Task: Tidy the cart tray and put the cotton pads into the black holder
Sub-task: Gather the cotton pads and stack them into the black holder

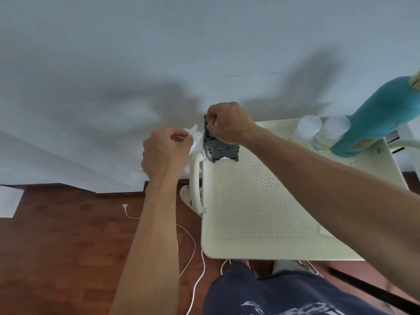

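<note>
A cream perforated cart tray [261, 201] stands in front of me. The black holder [221, 150] sits upright at its far left corner. My right hand [227, 122] is closed over the holder's top; whether anything lies between the fingertips is hidden. My left hand [164, 153], just left of the holder and beyond the tray's edge, pinches white cotton pads [196, 137] that stick out toward the holder.
Two clear round containers [305, 130] [330, 133] and a teal bottle [372, 123] stand at the tray's far right. A cream handle [196, 183] runs along the tray's left side. White cables [193, 258] lie on the wooden floor. A wall rises behind.
</note>
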Available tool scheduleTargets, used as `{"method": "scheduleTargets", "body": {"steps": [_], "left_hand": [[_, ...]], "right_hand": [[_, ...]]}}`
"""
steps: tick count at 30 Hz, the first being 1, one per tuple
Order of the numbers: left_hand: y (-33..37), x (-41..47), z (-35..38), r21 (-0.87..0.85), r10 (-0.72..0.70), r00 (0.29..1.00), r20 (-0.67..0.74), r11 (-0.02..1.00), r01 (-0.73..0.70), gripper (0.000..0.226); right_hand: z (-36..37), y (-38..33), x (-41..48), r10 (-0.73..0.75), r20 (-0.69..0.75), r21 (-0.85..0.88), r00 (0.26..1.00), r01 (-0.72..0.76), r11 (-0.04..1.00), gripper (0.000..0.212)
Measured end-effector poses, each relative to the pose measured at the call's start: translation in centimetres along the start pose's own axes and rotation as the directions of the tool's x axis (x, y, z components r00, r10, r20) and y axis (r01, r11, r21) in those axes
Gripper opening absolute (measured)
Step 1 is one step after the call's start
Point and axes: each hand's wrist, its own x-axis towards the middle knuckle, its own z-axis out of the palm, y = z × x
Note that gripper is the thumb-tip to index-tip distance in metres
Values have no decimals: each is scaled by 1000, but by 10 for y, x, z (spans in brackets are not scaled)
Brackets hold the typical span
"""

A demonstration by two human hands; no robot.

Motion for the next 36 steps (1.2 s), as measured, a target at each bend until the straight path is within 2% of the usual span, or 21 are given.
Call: {"method": "scheduleTargets", "body": {"steps": [5, 8, 11, 14, 19, 23, 30, 33, 36], "left_hand": [[14, 7, 3, -18, 11, 1000, 12, 1000, -11, 6], [28, 10, 9, -14, 70, 997, 27, 997, -70, 4], [39, 14, 16, 38, 102, 990, 96, 994, -106, 4], [48, 19, 25, 110, 125, 974, 191, 983, -148, 4], [61, 25, 42, 224, 184, 934, 306, 940, -259, 9], [64, 30, 48, 307, 155, 913, 377, 909, -281, 21], [59, 17, 27, 194, 152, 947, 283, 958, -212, 25], [57, -1, 20, 109, 138, 974, 181, 981, -159, 27], [56, -32, 26, 16, 162, 979, 127, 986, -166, 26]], "right_hand": [[-26, 5, -3, 2, -123, 176, 992, 20, 984, 19], [-41, 19, -8, 29, -156, 177, 987, -1, 984, 17], [-45, 40, -17, 21, -31, 46, 999, -20, 999, 33], [-35, 54, -26, 16, 100, 51, 995, -21, 998, 54], [-25, 61, -28, 14, 70, 132, 997, -24, 991, 60], [-23, 65, -27, 7, 52, 158, 999, -15, 987, 60], [-23, 65, -35, 12, -25, 221, 1000, -6, 975, 59], [-32, 72, -48, 63, -74, 287, 995, -39, 957, 53], [-38, 91, -71, 136, -86, 307, 987, -104, 946, 47]]}}
